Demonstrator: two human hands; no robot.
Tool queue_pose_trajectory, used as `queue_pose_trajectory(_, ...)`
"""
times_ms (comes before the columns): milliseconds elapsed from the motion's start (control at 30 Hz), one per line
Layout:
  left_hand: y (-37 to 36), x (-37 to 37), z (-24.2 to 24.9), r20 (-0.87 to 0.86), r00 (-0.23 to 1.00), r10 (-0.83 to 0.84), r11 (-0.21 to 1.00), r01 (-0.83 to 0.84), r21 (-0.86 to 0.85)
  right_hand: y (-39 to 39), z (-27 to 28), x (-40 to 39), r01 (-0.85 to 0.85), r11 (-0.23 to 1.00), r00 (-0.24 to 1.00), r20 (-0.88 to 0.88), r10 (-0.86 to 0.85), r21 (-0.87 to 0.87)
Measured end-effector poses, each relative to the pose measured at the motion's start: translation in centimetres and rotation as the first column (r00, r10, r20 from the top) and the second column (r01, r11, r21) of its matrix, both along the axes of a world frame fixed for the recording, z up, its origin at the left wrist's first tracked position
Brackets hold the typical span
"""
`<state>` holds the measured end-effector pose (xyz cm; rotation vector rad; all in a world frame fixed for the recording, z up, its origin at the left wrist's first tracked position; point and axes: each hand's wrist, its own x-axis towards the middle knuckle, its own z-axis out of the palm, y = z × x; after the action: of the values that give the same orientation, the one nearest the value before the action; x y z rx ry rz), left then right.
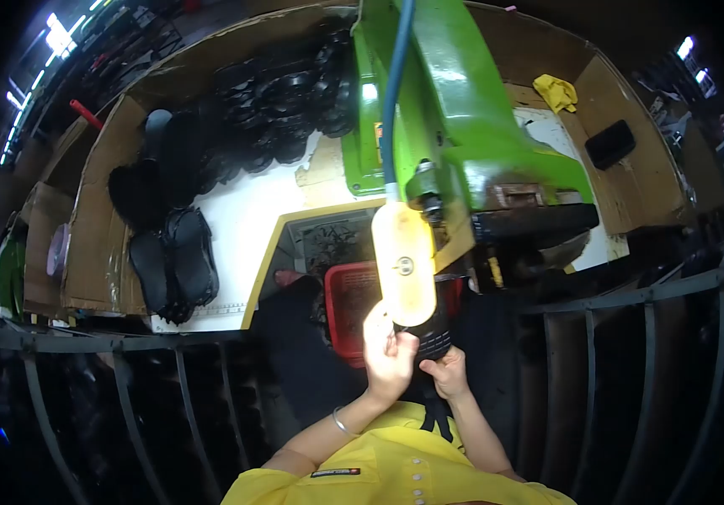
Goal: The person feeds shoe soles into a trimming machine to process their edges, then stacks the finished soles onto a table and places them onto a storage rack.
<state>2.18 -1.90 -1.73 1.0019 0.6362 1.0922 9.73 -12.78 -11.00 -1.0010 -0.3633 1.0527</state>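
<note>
Just below the lower end of a lit, elongated yellow-white lamp (405, 265), a black shoe sole (436, 338) with a ridged surface is held in front of my body. My left hand (390, 360) has its fingers curled at the sole's left side, close to the lamp. At the lower right edge, my right hand (448, 373) pinches the sole with its thumb on top. The lamp and my fingers hide much of the sole. A green machine (480, 109) stands right behind the lamp, its dark head (535, 223) to the right.
Several black soles (189, 257) lie on the white tabletop (240, 223) at left, with a dark pile (282, 93) behind. Beneath the machine sits a red basket (345, 316). Cardboard walls (101, 227) border the table; a yellow cloth (557, 93) and a black block (610, 144) are at right.
</note>
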Motion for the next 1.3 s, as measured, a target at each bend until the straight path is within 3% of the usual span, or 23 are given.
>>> queue_pose_trajectory(33,-0.8,0.5,0.3,-0.092,0.995,0.029,0.988,-0.014,0.154,-0.1,-0.2,-0.3,0.039,0.999,0.999,-0.020,-0.039,0.010)
queue_pose_trajectory(100,-0.4,0.1,-0.5,-0.475,0.878,0.062,0.853,0.201,0.482,0.3,0.6,-1.0,0.102,0.992,0.995,0.002,-0.102,-0.068)
queue_pose_trajectory(167,1.2,1.5,1.5,-0.484,0.871,0.085,0.794,0.234,0.561,1.1,1.4,-1.8,0.138,0.987,0.981,-0.124,-0.147,-0.076)
queue_pose_trajectory(233,2.6,2.0,2.2,-0.536,0.840,0.085,0.743,0.305,0.596,2.0,2.5,-1.9,0.080,0.997,0.996,-0.050,-0.080,-0.013)
queue_pose_trajectory(267,3.2,2.2,3.1,-0.601,0.791,0.116,0.711,0.356,0.606,2.8,3.1,-2.0,0.102,0.990,0.982,-0.171,-0.085,0.096)
queue_pose_trajectory(300,3.9,2.3,3.7,-0.589,0.799,0.121,0.693,0.356,0.626,3.5,3.7,-2.2,0.129,0.987,0.982,-0.148,-0.115,0.094)
queue_pose_trajectory(367,4.8,2.6,3.7,-0.577,0.804,0.143,0.796,0.253,0.550,2.9,0.8,-1.6,-0.016,0.990,0.980,-0.195,0.042,0.137)
queue_pose_trajectory(500,4.4,1.7,3.9,-0.591,0.805,0.045,0.857,0.274,0.438,2.0,0.6,-2.1,0.007,0.987,0.987,-0.158,0.019,0.162)
queue_pose_trajectory(633,3.4,1.4,2.8,-0.525,0.851,-0.013,0.895,0.244,0.374,0.6,1.1,-1.7,0.121,0.988,0.988,-0.105,-0.111,0.097)
queue_pose_trajectory(833,1.5,1.5,-3.1,-0.432,0.875,-0.220,0.944,0.302,0.130,-0.9,4.2,1.5,0.353,0.934,0.934,0.035,-0.354,0.050)
queue_pose_trajectory(967,1.3,2.4,-1.3,-0.307,0.902,-0.304,0.949,0.316,-0.010,-1.5,5.2,4.9,0.394,0.918,0.905,0.153,-0.397,0.053)
queue_pose_trajectory(1067,1.5,2.6,-0.3,-0.324,0.869,-0.373,0.928,0.355,-0.117,-1.5,6.2,7.0,0.414,0.910,0.887,0.216,-0.408,0.016)
queue_pose_trajectory(1167,1.4,3.1,-0.5,-0.203,0.919,-0.339,0.941,0.331,-0.074,-1.6,7.1,8.6,0.415,0.909,0.871,0.278,-0.405,0.023)
queue_pose_trajectory(1300,2.3,2.9,-1.1,-0.242,0.929,-0.282,0.952,0.303,0.055,-0.7,8.9,9.8,0.423,0.905,0.861,0.292,-0.417,0.045)
